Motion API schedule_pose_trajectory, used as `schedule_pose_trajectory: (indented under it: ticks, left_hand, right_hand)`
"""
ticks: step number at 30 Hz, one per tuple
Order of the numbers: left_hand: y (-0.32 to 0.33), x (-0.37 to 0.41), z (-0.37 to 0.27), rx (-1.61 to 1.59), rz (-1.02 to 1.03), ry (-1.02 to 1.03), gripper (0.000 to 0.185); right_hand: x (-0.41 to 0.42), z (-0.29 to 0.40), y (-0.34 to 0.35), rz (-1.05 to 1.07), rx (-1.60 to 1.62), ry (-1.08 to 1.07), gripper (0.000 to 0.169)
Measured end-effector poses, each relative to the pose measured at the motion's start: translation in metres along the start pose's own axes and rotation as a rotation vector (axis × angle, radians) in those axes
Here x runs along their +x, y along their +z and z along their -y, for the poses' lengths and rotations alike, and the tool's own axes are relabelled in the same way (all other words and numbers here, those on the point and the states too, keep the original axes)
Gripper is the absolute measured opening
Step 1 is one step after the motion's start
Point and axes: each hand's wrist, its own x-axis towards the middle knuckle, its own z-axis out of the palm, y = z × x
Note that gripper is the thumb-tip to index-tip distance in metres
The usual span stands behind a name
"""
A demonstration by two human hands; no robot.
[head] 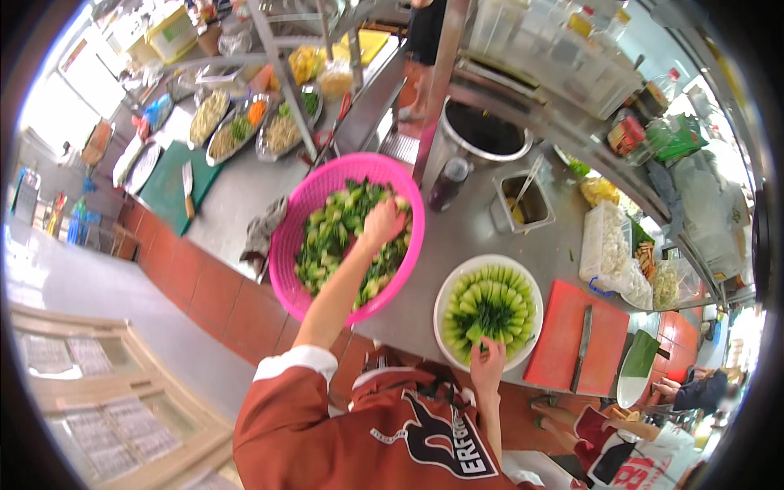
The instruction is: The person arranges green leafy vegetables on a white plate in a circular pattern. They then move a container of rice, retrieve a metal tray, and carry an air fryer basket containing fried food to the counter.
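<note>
A pink plastic colander full of cut leafy greens stands on the steel counter. My left hand reaches into it, fingers curled down among the greens at its right side; whether they grip a piece cannot be told. To the right lies a round white plate with halved green bok choy set in rings, leaves towards the middle. At the plate's near edge my right hand pinches a bok choy piece between its fingertips, over the ring.
A red cutting board with a long knife lies right of the plate. Behind stand a steel container, a dark bottle and a large pot. A green board with a cleaver is at left. Other people are nearby.
</note>
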Motion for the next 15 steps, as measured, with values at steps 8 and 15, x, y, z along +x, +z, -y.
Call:
schedule_pose_trajectory:
  ticks: [8, 15]
  left_hand:
    - [0.008, -0.03, -0.016, 0.045, -0.065, 0.093, 0.044]
    - [-0.03, -0.032, -0.042, -0.356, -0.097, -0.202, 0.046]
  right_hand:
    - [0.002, 0.016, 0.013, 0.002, 0.043, 0.003, 0.028]
    - [0.035, 0.022, -0.005, 0.04, 0.133, -0.071, 0.026]
